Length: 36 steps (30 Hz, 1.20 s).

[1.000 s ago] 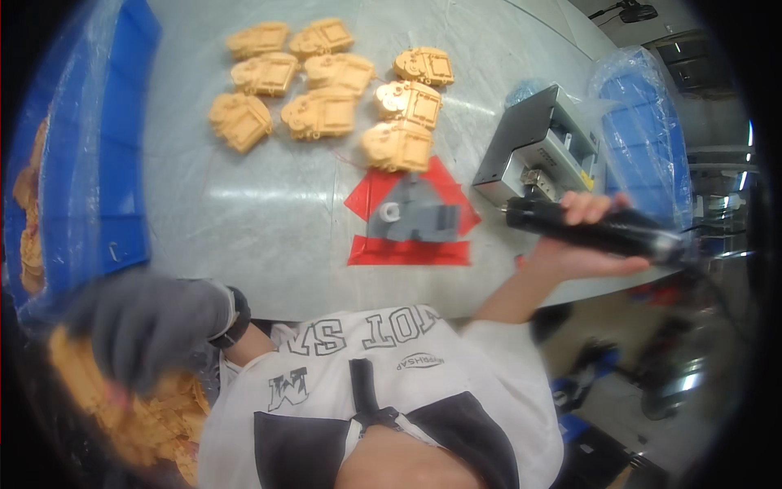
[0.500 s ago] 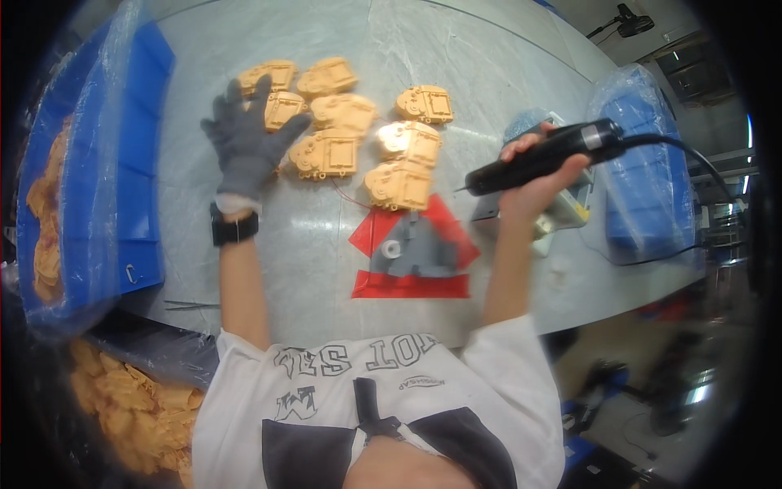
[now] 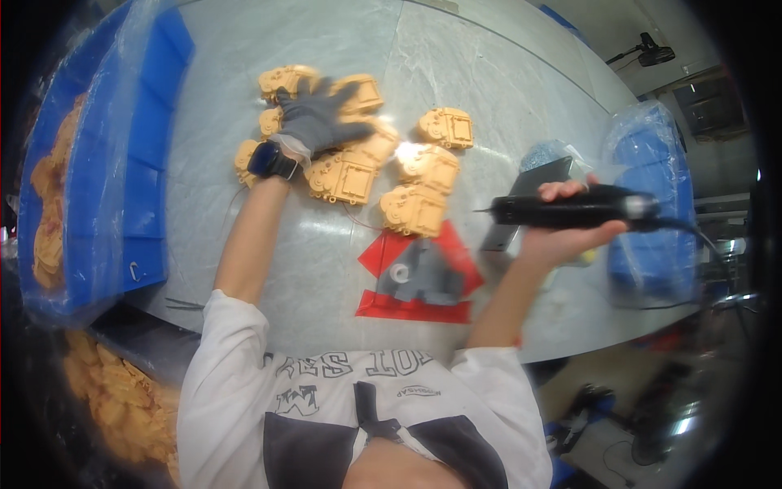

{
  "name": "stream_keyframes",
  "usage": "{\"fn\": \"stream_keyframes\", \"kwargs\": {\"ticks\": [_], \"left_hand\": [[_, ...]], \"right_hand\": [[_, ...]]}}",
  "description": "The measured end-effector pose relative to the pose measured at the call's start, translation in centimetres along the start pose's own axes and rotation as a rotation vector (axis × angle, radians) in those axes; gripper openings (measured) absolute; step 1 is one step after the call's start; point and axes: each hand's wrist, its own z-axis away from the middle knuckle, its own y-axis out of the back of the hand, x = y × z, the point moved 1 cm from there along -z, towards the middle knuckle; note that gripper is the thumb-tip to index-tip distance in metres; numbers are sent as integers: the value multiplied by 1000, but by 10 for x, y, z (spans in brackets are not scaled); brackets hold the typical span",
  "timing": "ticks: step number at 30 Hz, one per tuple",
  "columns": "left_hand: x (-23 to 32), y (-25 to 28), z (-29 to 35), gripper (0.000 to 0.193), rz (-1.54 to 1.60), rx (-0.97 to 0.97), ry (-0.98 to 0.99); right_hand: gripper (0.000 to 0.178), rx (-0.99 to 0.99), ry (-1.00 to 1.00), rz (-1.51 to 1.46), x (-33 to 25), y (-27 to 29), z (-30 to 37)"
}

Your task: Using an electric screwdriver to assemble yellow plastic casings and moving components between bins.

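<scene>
My left hand, in a dark grey glove, spreads its fingers over a cluster of yellow plastic housings and partly hides them. One housing lies just below it, and another shows beside my wrist. To the right, a short column of like housings lies apart from the cluster. My bare right hand is wrapped round a black corded electric screwdriver, held above the table with its thin bit pointing left. A grey fixture with red sheets under it lies in front of me.
A plastic-lined blue bin with yellow parts stands at the left edge. Another wrapped blue bin is at the right. Behind the screwdriver is a dark box-shaped device. Tweezers lie near the front left edge; more yellow parts lie below.
My left hand has moved right across the cluster, uncovering a housing by the wrist. My right hand with the screwdriver has shifted right and lower. The whole view has shifted slightly.
</scene>
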Motion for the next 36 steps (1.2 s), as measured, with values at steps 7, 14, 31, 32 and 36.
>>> {"fn": "stream_keyframes", "kwargs": {"ticks": [7,14,31,32,36], "left_hand": [[-20,-2,47,86,110,16,20],[-23,9,117,77,28,120,127],[172,-31,13,75,19,235,-424],[172,-31,12,74,-58,185,-423],[135,-38,15,72,-130,191,-376]], "right_hand": [[79,40,122,-19,-32,7,0],[82,-19,177,-78,-60,15,0],[80,-164,394,-266,-94,54,5],[80,-139,411,-250,-94,55,6],[80,-48,425,-197,-92,57,3]]}}
